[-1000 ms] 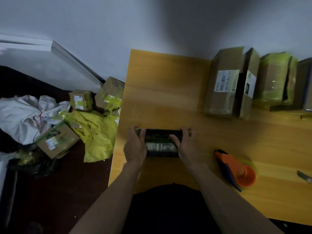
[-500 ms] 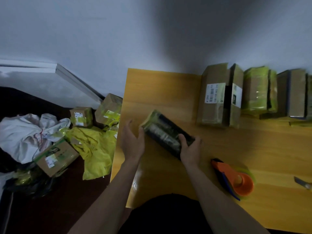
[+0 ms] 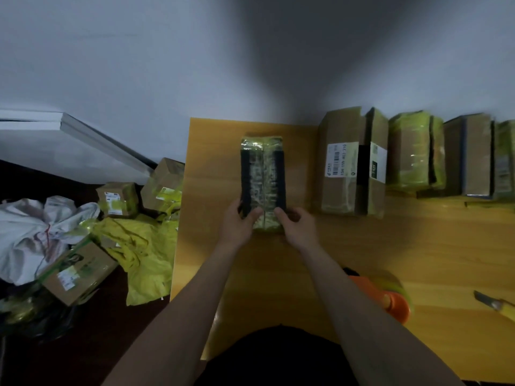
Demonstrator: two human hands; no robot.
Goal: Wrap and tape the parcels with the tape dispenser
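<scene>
On the table (image 3: pixel 211 151), left hand (image 3: pixel 239 222) and right hand (image 3: pixel 296 227) are gripping the parcel's (image 3: pixel 263 176) near end, fingers curled round it.

Dim, bluish light — a broad shadow darkens the wall (image 3: pixel 278 65), edges blurred.

A yellow-handled utility knife (image 3: pixel 494 304) lay at the right edge of the frame on the wooden surface (image 3: pixel 446 246). On the dark floor (image 3: pixel 92 344) at lower left sat a crumpled white sack (image 3: pixel 30 235) beside yellow plastic bags (image 3: pixel 145 254). A white board (image 3: pixel 83 129) leaned against the wall (image 3: pixel 139 51).
</scene>
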